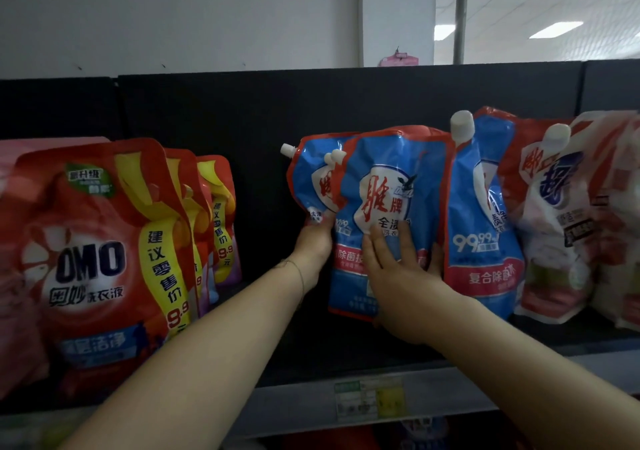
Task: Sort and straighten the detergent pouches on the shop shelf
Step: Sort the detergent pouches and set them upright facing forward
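While R hand (pixel 398 276) presses flat fingers (pixel 401 245) on tilted front blue pouch (pixel 388 186), L hand (pixel 311 245) meets rear pouch (pixel 308 172), grip unclear.

Both bare forearms (pixel 214 339) reach forward and up — the left hand (pixel 313 245) shows its back, fingers hidden from view. The right hand (pixel 398 269) lies flat, back outward, fingers straight and spread, pointing up-left
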`<state>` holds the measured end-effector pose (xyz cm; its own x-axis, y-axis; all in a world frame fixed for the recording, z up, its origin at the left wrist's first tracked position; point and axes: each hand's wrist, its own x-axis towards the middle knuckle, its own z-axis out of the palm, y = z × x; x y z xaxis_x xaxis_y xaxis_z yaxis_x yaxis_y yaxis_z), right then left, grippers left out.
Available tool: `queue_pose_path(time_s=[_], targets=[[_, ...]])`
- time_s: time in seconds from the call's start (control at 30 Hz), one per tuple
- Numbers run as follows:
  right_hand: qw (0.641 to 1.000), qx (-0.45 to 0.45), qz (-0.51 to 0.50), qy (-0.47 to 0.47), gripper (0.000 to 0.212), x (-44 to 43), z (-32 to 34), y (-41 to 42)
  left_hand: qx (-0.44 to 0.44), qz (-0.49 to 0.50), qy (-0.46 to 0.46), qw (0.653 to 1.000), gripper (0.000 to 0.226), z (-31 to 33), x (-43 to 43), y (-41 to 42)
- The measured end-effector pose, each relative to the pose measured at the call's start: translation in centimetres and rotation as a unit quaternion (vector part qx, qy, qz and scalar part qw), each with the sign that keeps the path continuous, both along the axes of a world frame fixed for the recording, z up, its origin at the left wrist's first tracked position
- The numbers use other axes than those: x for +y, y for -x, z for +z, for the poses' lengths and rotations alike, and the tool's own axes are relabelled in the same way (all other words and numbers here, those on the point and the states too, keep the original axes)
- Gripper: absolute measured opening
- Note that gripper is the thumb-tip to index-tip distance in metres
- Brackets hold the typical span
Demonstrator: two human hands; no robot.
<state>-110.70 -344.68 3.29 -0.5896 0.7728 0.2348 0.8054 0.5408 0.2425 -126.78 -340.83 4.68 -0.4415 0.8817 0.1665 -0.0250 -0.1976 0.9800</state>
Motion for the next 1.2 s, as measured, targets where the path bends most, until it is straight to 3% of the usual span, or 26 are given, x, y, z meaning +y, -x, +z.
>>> queue_pose_path(time_s=[0.07, 0.13, 0.2, 0.3, 0.47, 0.67, 0.83, 1.0, 1.2], targets=[[1.000, -0.001, 0.003, -0.004, 0.105, -0.4, -0.1, 0.1, 0.021, 0.092, 0.004, 0.996, 0.021, 0.2, 0.2, 0.7], [1.000, -0.005, 0.007, -0.012, 0.103, -0.8, -0.3, 0.1, 0.095, 0.209, 0.011, 0.973, 0.014, 0.4, 0.7, 2.1], [1.000, -0.007, 0.013, -0.027, 0.100, -1.0, -0.5, 0.0, 0.143, 0.254, 0.013, 0.956, 0.033, 0.6, 1.2, 3.3], [0.999, -0.006, 0.023, -0.036, 0.094, -1.1, -0.7, -0.2, 0.123, 0.176, 0.032, 0.976, 0.069, 0.2, 2.4, 4.9], [0.999, -0.006, 0.028, -0.032, 0.092, -0.9, -0.8, -0.4, 0.049, 0.072, 0.031, 0.996, 0.041, 0.3, 3.8, 3.5], [0.999, -0.010, 0.022, -0.027, 0.091, -0.8, -0.6, -0.3, 0.006, 0.112, -0.026, 0.993, 0.021, -0.9, 4.8, 4.1], [0.999, -0.018, 0.018, -0.023, 0.093, -0.7, -0.4, -0.3, 0.063, 0.238, -0.070, 0.967, 0.015, -1.6, 3.3, 4.9], [0.999, -0.020, 0.016, -0.022, 0.092, -0.7, -0.3, -0.3, 0.165, 0.305, -0.062, 0.936, 0.025, -1.2, 1.4, 7.1], [0.999, -0.018, 0.025, -0.030, 0.095, -0.5, -0.7, -0.4, 0.147, 0.334, -0.084, 0.927, 0.026, -1.0, 1.2, 7.1]])
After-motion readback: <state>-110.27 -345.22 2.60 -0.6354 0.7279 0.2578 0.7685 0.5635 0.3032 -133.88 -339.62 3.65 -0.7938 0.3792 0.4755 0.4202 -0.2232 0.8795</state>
